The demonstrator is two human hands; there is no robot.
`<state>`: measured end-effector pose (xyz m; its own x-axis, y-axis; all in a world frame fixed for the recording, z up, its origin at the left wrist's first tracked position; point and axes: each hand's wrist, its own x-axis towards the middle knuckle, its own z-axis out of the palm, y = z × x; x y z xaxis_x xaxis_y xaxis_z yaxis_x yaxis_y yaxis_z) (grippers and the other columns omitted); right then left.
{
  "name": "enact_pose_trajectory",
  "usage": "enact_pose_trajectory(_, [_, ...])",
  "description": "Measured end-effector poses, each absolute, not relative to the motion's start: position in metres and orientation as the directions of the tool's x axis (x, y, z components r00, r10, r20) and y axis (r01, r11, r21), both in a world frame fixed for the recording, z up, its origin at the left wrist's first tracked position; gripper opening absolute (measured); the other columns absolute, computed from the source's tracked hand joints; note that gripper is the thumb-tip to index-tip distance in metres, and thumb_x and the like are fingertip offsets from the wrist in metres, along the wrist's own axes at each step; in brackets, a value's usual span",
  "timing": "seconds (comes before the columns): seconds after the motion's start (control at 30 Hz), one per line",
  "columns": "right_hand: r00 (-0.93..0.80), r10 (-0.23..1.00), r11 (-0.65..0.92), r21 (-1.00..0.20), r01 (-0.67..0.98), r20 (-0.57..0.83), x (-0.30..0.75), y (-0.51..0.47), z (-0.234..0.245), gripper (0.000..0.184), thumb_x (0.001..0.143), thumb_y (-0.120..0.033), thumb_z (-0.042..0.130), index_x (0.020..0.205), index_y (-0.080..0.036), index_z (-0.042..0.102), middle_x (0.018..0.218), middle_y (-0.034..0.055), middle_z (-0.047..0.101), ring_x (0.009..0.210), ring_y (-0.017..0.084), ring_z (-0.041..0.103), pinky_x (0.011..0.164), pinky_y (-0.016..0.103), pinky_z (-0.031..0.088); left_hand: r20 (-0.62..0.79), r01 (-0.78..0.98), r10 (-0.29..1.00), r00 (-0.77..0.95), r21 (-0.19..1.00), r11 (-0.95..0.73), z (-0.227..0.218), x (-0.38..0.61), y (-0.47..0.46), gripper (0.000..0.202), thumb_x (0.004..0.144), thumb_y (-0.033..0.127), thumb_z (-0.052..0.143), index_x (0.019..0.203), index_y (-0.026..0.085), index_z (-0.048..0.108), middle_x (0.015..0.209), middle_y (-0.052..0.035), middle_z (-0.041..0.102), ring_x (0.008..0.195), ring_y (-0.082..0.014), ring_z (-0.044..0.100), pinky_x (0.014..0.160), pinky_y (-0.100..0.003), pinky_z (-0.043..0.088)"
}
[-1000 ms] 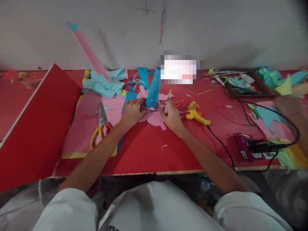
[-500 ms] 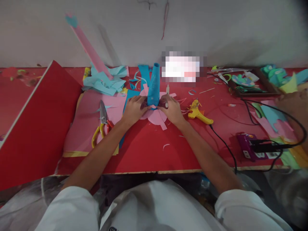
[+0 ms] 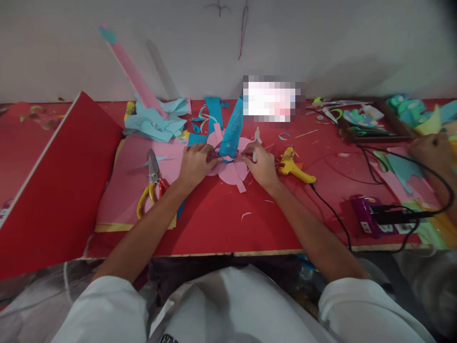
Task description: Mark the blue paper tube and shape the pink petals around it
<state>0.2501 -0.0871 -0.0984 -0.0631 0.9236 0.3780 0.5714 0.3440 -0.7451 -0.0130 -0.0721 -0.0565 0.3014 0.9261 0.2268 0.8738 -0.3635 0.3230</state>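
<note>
A blue paper tube (image 3: 231,133) leans right and away, its wide end down on a pink paper flower (image 3: 232,175) with petals and a strip. My left hand (image 3: 196,164) is closed, thumb and fingertips pinching pink paper at the left of the tube's base. At the right of that base, the fingertips of my right hand (image 3: 263,166) are pinched together too. A slim white pen-like stick (image 3: 257,135) stands up from between my right fingers; its exact kind is unclear. What lies between the fingertips is partly hidden.
Scissors (image 3: 153,176) rest on pink sheets (image 3: 117,190) at left, beside a raised red board (image 3: 53,190). A yellow glue gun (image 3: 294,166) with a cord lies to the right, near a purple box (image 3: 367,216). Another person's hand (image 3: 432,147) is at far right.
The blue tube has tipped from nearly upright to leaning right. My right hand has shifted slightly right, with the white stick in it. My left hand has barely moved.
</note>
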Motion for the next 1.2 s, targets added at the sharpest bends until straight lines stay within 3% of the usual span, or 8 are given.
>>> enact_pose_trajectory(0.13, [-0.094, 0.928, 0.35, -0.757, 0.552, 0.36, 0.248, -0.089, -0.097, 0.012, 0.104, -0.034, 0.077, 0.111, -0.031, 0.068, 0.118, 0.0057, 0.087, 0.116, 0.029, 0.083, 0.105, 0.049, 0.066, 0.234, 0.874, 0.919, 0.317, 0.305, -0.379, -0.059, -0.011, -0.072, 0.026, 0.109, 0.044, 0.074, 0.116, 0.02, 0.082, 0.119, -0.0133, 0.086, 0.12, -0.0384, 0.076, 0.103, -0.052, 0.049])
enact_pose_trajectory(0.4, [-0.127, 0.913, 0.387, -0.727, 0.568, 0.387, 0.246, -0.092, -0.094, 0.01, 0.102, -0.026, 0.071, 0.11, -0.031, 0.066, 0.115, 0.0057, 0.087, 0.111, 0.029, 0.085, 0.1, 0.046, 0.066, 0.301, 0.858, 0.868, 0.394, 0.22, -0.465, -0.065, -0.01, -0.072, 0.032, 0.111, 0.046, 0.07, 0.114, 0.018, 0.084, 0.115, -0.0153, 0.086, 0.116, -0.038, 0.077, 0.1, -0.051, 0.048])
enact_pose_trajectory(0.6, [-0.146, 0.909, 0.4, -0.713, 0.576, 0.391, 0.246, -0.094, -0.091, 0.007, 0.103, -0.03, 0.065, 0.111, -0.029, 0.065, 0.115, 0.0071, 0.086, 0.108, 0.028, 0.084, 0.098, 0.044, 0.064, 0.299, 0.851, 0.86, 0.413, 0.209, -0.481, -0.065, -0.009, -0.072, 0.033, 0.113, 0.043, 0.065, 0.121, 0.018, 0.086, 0.119, -0.0154, 0.087, 0.117, -0.0382, 0.078, 0.101, -0.053, 0.048])
enact_pose_trajectory(0.87, [-0.132, 0.891, 0.422, -0.685, 0.594, 0.434, 0.247, -0.095, -0.091, 0.007, 0.103, -0.029, 0.061, 0.109, -0.03, 0.065, 0.11, 0.006, 0.086, 0.1, 0.026, 0.082, 0.093, 0.042, 0.063, 0.288, 0.861, 0.866, 0.408, 0.193, -0.47, -0.064, -0.007, -0.073, 0.034, 0.113, 0.046, 0.065, 0.114, 0.02, 0.086, 0.116, -0.0132, 0.087, 0.118, -0.0373, 0.078, 0.102, -0.052, 0.049])
enact_pose_trajectory(1.0, [-0.079, 0.888, 0.405, -0.688, 0.603, 0.454, 0.247, -0.093, -0.095, 0.014, 0.103, -0.024, 0.061, 0.114, -0.031, 0.066, 0.114, 0.0065, 0.085, 0.108, 0.028, 0.082, 0.099, 0.046, 0.064, 0.28, 0.884, 0.9, 0.333, 0.239, -0.402, -0.059, -0.008, -0.073, 0.043, 0.108, 0.052, 0.073, 0.132, 0.017, 0.082, 0.129, -0.0154, 0.084, 0.126, -0.0401, 0.075, 0.106, -0.054, 0.051])
enact_pose_trajectory(1.1, [-0.06, 0.893, 0.387, -0.693, 0.608, 0.446, 0.247, -0.09, -0.099, 0.022, 0.1, -0.023, 0.069, 0.121, -0.031, 0.067, 0.124, 0.0084, 0.084, 0.12, 0.031, 0.08, 0.108, 0.051, 0.063, 0.261, 0.873, 0.898, 0.355, 0.251, -0.418, -0.058, -0.007, -0.073, 0.055, 0.104, 0.044, 0.078, 0.151, 0.016, 0.072, 0.149, -0.0164, 0.078, 0.14, -0.0414, 0.069, 0.116, -0.055, 0.049])
enact_pose_trajectory(1.2, [-0.065, 0.903, 0.37, -0.693, 0.619, 0.424, 0.244, -0.084, -0.103, 0.033, 0.095, -0.023, 0.08, 0.125, -0.031, 0.067, 0.134, 0.0099, 0.082, 0.129, 0.034, 0.076, 0.113, 0.055, 0.062, 0.232, 0.843, 0.884, 0.406, 0.278, -0.46, -0.061, -0.004, -0.071, 0.06, 0.104, 0.04, 0.077, 0.158, 0.016, 0.066, 0.151, -0.0168, 0.078, 0.144, -0.0405, 0.069, 0.124, -0.054, 0.046])
